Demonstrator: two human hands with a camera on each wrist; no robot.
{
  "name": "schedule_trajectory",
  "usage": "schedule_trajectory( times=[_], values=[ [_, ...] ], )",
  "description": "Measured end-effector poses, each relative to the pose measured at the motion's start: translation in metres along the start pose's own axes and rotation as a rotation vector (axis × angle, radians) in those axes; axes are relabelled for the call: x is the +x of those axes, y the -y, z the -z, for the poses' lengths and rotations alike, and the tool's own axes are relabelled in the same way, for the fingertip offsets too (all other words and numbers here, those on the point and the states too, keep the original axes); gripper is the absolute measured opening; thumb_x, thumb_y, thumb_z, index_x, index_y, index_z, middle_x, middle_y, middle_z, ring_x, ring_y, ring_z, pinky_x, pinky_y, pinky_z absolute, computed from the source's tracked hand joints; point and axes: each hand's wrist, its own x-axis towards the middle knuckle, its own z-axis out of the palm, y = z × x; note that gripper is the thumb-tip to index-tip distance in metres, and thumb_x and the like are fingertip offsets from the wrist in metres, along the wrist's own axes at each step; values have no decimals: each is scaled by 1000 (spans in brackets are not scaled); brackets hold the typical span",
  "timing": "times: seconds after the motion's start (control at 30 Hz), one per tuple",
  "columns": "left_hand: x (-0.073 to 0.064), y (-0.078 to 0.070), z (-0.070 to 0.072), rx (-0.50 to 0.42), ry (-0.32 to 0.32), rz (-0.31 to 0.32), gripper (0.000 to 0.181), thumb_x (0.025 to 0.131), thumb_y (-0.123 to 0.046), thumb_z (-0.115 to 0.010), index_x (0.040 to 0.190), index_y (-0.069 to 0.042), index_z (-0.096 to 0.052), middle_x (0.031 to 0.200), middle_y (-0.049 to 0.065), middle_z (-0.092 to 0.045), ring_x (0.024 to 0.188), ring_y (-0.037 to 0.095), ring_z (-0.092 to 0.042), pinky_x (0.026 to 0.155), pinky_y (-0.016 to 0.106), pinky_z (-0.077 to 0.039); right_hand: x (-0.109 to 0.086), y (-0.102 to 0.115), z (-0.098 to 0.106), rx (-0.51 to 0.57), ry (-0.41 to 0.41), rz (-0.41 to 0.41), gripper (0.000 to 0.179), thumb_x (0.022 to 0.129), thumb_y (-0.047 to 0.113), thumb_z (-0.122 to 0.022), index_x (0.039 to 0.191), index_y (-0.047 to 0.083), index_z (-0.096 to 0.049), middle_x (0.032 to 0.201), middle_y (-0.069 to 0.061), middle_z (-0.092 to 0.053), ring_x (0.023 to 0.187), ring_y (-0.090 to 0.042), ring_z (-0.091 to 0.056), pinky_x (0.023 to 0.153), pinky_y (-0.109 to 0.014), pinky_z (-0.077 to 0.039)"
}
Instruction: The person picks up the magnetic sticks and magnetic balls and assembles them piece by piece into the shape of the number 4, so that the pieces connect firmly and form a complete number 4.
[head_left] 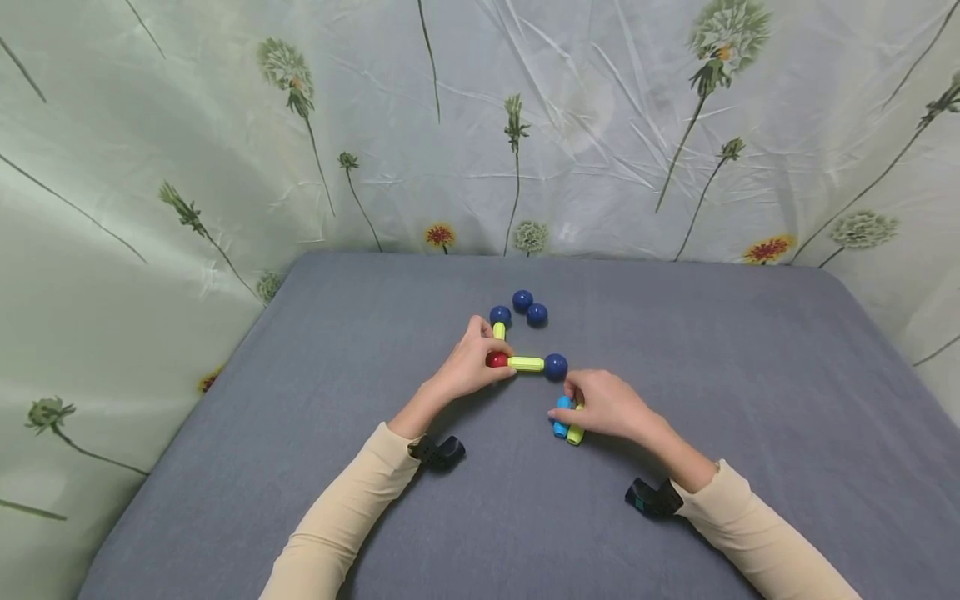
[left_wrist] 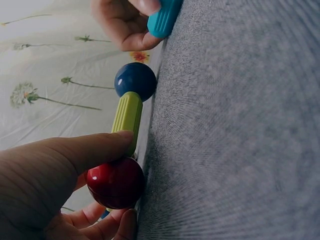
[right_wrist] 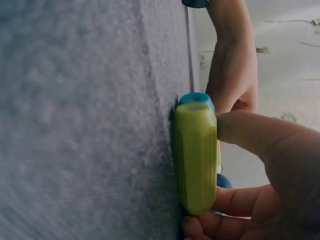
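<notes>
Beige sleeves (head_left: 341,512), lower frame, led to left hand (head_left: 467,367), centre, gripping red ball (head_left: 497,359), apparently best held still, and right hand (head_left: 611,403), centre right, pinching ribbed cyan rod (head_left: 561,430).

In the head view, the left hand (head_left: 471,363) partly covers the red ball (head_left: 497,359) and the far lime stick (head_left: 499,330); both sleeves (head_left: 348,507) leave the bottom edge. In the right wrist view, the near lime stick (right_wrist: 196,160) at the right hand (right_wrist: 280,175) mostly hides the blue stick (right_wrist: 194,98).
</notes>
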Motion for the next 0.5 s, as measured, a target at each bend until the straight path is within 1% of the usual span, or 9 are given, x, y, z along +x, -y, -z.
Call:
schedule_trajectory(
  times=[0.27,0.5],
  values=[
    [1,1,0,-9,7,4,20,78,-24,-75,95,-13,-73,103,8,-35,87,19,-42,66,23,-36,-4,3,2,43,35,-41,24,77,29,-73,79,10,-57,60,4,-50,53,-7,-44,50,-21,-33],
    [1,1,-1,-12,9,11,21,78,-24,-75,95,-13,-72,103,8,-35,87,19,-42,66,23,-35,-2,1,4,87,11,-51,16,76,18,-70,80,6,-61,61,2,-53,55,-7,-45,51,-21,-35]
  ],
)
